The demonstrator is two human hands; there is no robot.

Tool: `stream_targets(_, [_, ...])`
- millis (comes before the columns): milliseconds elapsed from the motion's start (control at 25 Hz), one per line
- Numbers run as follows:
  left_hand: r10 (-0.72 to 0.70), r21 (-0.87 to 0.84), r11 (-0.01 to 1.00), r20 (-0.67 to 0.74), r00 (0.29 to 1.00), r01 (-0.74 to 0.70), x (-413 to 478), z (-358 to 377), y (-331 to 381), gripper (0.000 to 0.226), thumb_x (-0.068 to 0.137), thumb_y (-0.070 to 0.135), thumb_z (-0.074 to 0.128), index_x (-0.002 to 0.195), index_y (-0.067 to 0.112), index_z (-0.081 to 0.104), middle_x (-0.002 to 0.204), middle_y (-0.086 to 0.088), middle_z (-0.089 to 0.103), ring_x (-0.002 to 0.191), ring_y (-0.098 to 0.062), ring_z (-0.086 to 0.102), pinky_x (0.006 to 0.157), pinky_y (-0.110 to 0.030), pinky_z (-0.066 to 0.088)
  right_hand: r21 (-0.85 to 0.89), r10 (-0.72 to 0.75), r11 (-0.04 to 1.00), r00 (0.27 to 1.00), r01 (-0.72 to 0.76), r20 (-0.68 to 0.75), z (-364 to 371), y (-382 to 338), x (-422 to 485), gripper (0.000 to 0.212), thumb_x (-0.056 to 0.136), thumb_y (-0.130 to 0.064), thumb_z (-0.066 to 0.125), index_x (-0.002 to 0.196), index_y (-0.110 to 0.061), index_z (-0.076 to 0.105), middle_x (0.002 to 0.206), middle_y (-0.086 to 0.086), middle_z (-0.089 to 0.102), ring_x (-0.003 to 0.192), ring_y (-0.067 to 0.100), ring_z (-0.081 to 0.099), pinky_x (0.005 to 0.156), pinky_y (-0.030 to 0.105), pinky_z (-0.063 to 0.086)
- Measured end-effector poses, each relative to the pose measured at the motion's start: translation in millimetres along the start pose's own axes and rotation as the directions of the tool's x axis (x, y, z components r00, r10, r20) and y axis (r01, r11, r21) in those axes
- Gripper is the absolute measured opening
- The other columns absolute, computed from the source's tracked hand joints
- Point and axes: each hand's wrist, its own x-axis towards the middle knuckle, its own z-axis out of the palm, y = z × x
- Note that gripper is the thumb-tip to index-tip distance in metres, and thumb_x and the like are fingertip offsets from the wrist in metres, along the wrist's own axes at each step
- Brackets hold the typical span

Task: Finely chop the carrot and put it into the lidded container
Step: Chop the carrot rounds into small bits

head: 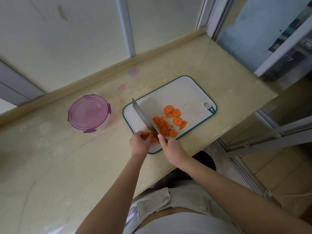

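Diagonally, knife (143,115) tip far-left; right hand (170,146) gripping.

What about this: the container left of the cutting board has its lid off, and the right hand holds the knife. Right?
Not quite. The head view shows the container left of the cutting board with its purple lid on; the right hand does hold the knife.

Soft, diffuse daylight from the window (263,36) at the upper right of the frame lights the pale surface (50,157) evenly; shadows are faint. A weak sheen lies on the lid of the lidded container (89,114). Wide-angle distortion bows straight lines near the edges; the lower edge is slightly soft.
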Motion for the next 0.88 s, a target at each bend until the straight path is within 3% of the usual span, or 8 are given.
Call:
stream_targets(280, [-0.056, -0.021, 0.998, -0.021, 0.998, 0.056, -1, 0, 4, 0.010, 0.083, 0.007, 0.065, 0.092, 0.005, 0.067, 0.085, -0.002, 0.063, 0.080, -0.014, 0.057, 0.068, -0.016, 0.040, -0.036, -0.027, 0.999, 0.999, 0.028, 0.041, -14, -12, -1, 0.058, 0.101, -0.045, 0.029, 0.053, -0.012, 0.033, 0.053, 0.000, 0.041, 0.050, 0.012, 0.041, 0.048, 0.021, 0.029])
stream_targets(520, [-0.054, 0.028, 0.998, -0.046, 0.997, 0.056, -2, 4, 2, 0.010, 0.085, 0.006, 0.061, 0.093, 0.003, 0.065, 0.088, -0.005, 0.061, 0.082, -0.014, 0.053, 0.069, -0.019, 0.038, -0.004, 0.038, 0.999, 0.998, -0.038, 0.042, -8, -1, -7, 0.059, 0.098, -0.051, 0.030, 0.055, -0.012, 0.036, 0.055, 0.003, 0.043, 0.053, 0.017, 0.045, 0.053, 0.026, 0.035])
stream_targets(680, [-0.051, 0.031, 0.998, -0.044, 0.998, 0.053, -2, 3, 3, 0.007, 0.085, 0.005, 0.061, 0.090, 0.003, 0.066, 0.086, -0.005, 0.062, 0.081, -0.015, 0.053, 0.068, -0.019, 0.037, -0.093, -0.010, 0.996, 0.998, 0.016, 0.062, -7, -1, -10, 0.047, 0.100, -0.045, 0.029, 0.058, -0.024, 0.035, 0.062, 0.008, 0.046, 0.063, 0.026, 0.053, 0.060, 0.035, 0.043])
stream_targets(800, [-0.048, 0.026, 0.998, -0.036, 0.998, 0.049, -2, 3, 3, 0.006, 0.085, 0.005, 0.061, 0.088, 0.005, 0.067, 0.084, -0.004, 0.062, 0.080, -0.015, 0.054, 0.068, -0.020, 0.038, -0.046, 0.039, 0.998, 0.998, -0.037, 0.042, -6, -3, -9, 0.057, 0.098, -0.052, 0.029, 0.059, -0.012, 0.040, 0.059, 0.005, 0.046, 0.059, 0.020, 0.050, 0.060, 0.034, 0.041])
stream_targets(880, [-0.045, 0.033, 0.998, -0.029, 0.999, 0.046, -1, 2, 3, 0.007, 0.085, 0.005, 0.061, 0.088, 0.005, 0.067, 0.083, -0.003, 0.062, 0.079, -0.014, 0.054, 0.068, -0.020, 0.038, -0.022, 0.053, 0.998, 0.996, -0.052, 0.070, -8, -4, -8, 0.052, 0.096, -0.054, 0.030, 0.062, -0.017, 0.041, 0.062, 0.002, 0.047, 0.056, 0.014, 0.046, 0.063, 0.033, 0.040])
